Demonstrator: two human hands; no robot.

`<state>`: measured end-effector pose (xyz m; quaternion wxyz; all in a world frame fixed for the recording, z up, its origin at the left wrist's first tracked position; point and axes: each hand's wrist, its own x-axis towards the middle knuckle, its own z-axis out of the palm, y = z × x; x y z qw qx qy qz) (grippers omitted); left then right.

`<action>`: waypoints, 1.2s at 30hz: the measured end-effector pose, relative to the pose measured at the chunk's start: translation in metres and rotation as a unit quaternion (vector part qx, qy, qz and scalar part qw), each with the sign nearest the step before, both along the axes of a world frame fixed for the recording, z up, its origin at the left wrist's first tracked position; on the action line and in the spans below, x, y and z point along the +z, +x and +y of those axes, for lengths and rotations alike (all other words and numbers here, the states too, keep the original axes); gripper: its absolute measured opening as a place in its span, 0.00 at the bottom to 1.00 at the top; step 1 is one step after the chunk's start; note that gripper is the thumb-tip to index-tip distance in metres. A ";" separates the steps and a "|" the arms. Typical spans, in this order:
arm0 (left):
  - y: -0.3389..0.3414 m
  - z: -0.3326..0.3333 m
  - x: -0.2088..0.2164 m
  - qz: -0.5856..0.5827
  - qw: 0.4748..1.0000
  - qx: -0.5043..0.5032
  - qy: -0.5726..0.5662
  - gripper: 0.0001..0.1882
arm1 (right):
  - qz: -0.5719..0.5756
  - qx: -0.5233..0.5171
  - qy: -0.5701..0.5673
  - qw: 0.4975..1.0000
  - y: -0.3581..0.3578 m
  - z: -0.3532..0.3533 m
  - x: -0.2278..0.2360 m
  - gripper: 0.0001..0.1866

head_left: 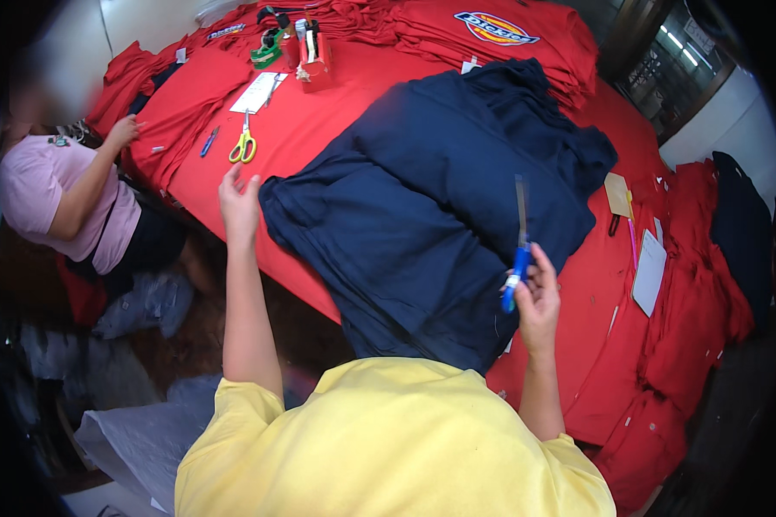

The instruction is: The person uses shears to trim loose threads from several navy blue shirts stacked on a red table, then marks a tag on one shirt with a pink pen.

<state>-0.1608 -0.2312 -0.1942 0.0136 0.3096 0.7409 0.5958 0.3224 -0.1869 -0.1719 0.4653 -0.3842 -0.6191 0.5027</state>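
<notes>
A large navy-blue garment (440,172) lies spread and creased over the table in front of me. In my right hand (539,302) is a blue-handled cutter (517,277) with a long, narrow metal blade pointing away from me, above the lower right part of the garment. My left hand (240,202) is raised beside the garment's left edge, holding nothing, with fingers apart. Just beyond it, yellow-handled scissors (243,148) lie on the red cloth.
Red cloth (207,177) covers the table. Piled red garments (500,43) line the far side; more red garments (690,284) lie at right beside a white card (649,271). A red holder (315,65) stands at the back. A person in pink (69,189) handles red fabric at left.
</notes>
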 end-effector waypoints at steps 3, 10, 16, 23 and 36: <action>0.084 0.004 0.029 0.153 0.973 -0.155 -0.075 0.18 | -0.029 -0.161 0.034 0.986 0.036 -0.001 -0.011 0.30; 0.106 -0.012 -0.022 0.240 0.949 -0.151 -0.134 0.09 | -0.470 -0.356 -0.060 0.805 0.151 -0.008 -0.036 0.21; 0.066 -0.067 0.003 0.094 0.959 -0.187 -0.190 0.05 | -0.615 -0.266 -0.066 0.739 0.148 -0.025 -0.009 0.16; 0.052 -0.144 0.040 0.139 0.857 -0.121 -0.480 0.21 | -0.618 -0.225 0.027 0.753 0.139 -0.021 0.005 0.11; 0.254 -0.093 0.000 0.206 0.809 -0.508 -0.211 0.07 | -0.506 0.173 0.054 0.843 0.019 -0.064 -0.011 0.13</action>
